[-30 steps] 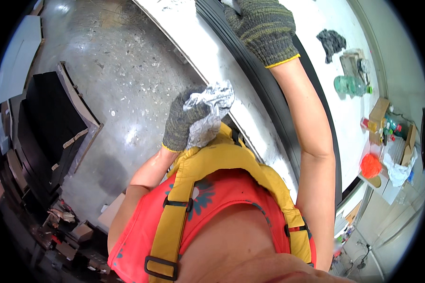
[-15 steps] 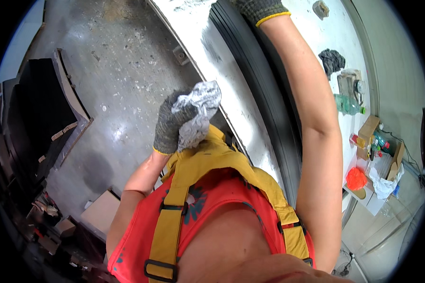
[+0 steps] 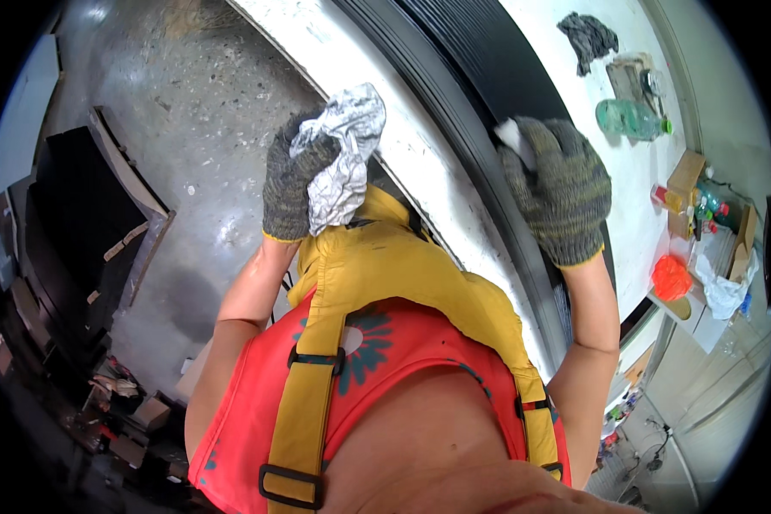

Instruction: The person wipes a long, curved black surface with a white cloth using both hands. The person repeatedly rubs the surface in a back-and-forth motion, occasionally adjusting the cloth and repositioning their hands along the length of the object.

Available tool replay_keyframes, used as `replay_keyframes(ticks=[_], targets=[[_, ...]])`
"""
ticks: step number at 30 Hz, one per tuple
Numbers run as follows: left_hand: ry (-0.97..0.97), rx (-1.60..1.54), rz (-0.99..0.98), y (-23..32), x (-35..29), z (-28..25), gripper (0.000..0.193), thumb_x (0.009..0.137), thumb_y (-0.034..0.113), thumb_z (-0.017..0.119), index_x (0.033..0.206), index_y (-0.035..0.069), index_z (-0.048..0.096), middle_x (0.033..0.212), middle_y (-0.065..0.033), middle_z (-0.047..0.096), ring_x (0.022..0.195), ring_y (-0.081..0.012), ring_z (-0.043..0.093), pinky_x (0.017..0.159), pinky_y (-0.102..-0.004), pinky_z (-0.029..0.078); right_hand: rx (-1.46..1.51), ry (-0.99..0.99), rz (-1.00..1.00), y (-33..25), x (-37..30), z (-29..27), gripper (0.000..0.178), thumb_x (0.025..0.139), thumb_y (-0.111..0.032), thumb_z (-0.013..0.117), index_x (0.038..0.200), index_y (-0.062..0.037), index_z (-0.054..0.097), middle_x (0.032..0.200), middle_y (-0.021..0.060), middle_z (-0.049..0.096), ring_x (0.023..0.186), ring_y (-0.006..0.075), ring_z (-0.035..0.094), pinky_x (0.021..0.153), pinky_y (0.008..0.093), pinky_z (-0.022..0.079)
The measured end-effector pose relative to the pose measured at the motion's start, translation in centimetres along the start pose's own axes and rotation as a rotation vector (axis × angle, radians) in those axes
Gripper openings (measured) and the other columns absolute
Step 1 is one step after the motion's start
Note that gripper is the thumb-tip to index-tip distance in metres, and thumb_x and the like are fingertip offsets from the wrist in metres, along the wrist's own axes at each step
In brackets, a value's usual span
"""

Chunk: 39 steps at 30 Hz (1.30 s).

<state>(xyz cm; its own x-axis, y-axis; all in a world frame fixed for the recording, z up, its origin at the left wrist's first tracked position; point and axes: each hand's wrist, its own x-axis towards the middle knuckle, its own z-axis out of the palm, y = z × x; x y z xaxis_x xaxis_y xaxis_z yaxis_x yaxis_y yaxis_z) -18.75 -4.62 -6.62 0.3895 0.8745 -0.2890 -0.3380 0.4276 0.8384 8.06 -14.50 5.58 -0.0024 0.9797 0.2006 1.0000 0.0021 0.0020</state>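
Note:
My left hand (image 3: 288,184), in a dark grey knit glove with a yellow cuff edge, is closed around a crumpled grey-white rag (image 3: 349,128) beside the table's near edge. A long black ribbed panel (image 3: 475,51) with grooved edges lies along the white table (image 3: 437,163). Over this panel is my right hand (image 3: 565,193), gloved the same way, its fingers curled around a small white wad (image 3: 514,137). Only one end of the wad shows between thumb and fingers; whether it touches the panel I cannot tell.
On the table's far side lie a dark crumpled cloth (image 3: 588,38) and a green plastic bottle (image 3: 630,120). Farther right are an open cardboard box (image 3: 684,176) and a red plastic bag (image 3: 672,278). Black panels (image 3: 77,201) stand on the floor at left.
My right hand has come back toward me along the panel from the top edge. The white wad now shows in it. My left hand has risen slightly with the rag.

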Motion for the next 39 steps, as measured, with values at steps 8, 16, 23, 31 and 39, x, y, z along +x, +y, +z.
replay_keyframes(ticks=[8,16,23,31,39], targets=[[-0.054,0.400,0.344,-1.0,-0.2,0.5,0.047,0.095,0.017,0.066,0.138,0.000,0.054,0.134,-0.0142,0.059,0.123,-0.0247,0.056,0.108,-0.0380,0.042,0.052,-0.108,0.254,1.1,-11.5,-2.8,0.037,0.082,-0.024,0.074,0.117,-0.0141,0.068,0.103,0.0098,0.066,0.094,0.0306,0.065,0.083,0.0430,0.053],[-0.806,0.401,0.606,-4.4,3.0,10.7,0.051,0.095,0.031,0.068,0.136,0.004,0.054,0.124,-0.0159,0.065,0.107,-0.0256,0.067,0.095,-0.0367,0.055,0.798,0.281,0.950,9.0,-22.1,-3.5,0.025,0.097,-0.020,0.066,0.116,-0.0027,0.070,0.109,0.0066,0.071,0.095,0.0150,0.067,0.084,0.0326,0.054],[-1.143,0.920,0.999,-10.1,-3.2,26.5,0.036,0.086,0.041,0.071,0.113,0.017,0.072,0.106,-0.0075,0.070,0.097,-0.0276,0.067,0.085,-0.0438,0.051,1.062,0.784,1.375,18.1,-26.6,3.0,0.044,0.099,-0.031,0.057,0.134,-0.0051,0.062,0.132,0.0087,0.065,0.113,0.0193,0.063,0.100,0.0390,0.048],[-0.834,0.677,1.230,-7.2,2.6,21.6,0.024,0.086,0.026,0.076,0.106,0.013,0.073,0.105,-0.0065,0.072,0.098,-0.0272,0.069,0.082,-0.0391,0.055,1.033,0.715,1.282,18.3,-28.5,4.3,0.040,0.094,-0.034,0.067,0.122,-0.0061,0.069,0.108,0.0055,0.071,0.092,0.0153,0.064,0.075,0.0293,0.048],[-0.567,0.587,0.868,2.2,16.0,11.6,0.035,0.089,0.020,0.077,0.118,0.002,0.066,0.109,-0.0092,0.068,0.102,-0.0199,0.065,0.090,-0.0344,0.053,0.994,0.586,1.225,16.9,-27.3,3.1,0.038,0.097,-0.033,0.062,0.122,-0.0049,0.069,0.105,0.0029,0.071,0.090,0.0116,0.061,0.074,0.0257,0.043]])
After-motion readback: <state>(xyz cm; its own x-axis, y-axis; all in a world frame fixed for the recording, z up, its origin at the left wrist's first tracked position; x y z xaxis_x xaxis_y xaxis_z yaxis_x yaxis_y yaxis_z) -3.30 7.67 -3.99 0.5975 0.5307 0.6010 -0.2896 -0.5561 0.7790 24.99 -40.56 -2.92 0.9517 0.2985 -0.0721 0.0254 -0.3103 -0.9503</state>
